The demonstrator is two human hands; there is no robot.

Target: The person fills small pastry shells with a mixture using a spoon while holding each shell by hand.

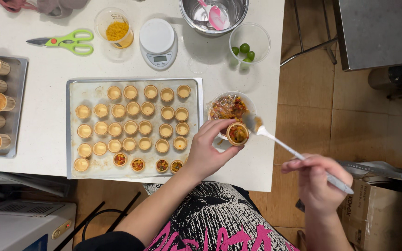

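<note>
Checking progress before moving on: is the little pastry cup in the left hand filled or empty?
Filled: the pastry cup in the left hand shows a chunky red-green mix up to its rim.

Bright, even overhead light; sharp, soft shadows.

A small round pastry cup, golden-brown and upright, is filled to the rim with chopped red, green and yellow filling. A white plastic spoon slants beside it, bowl just touching its rim.
</note>
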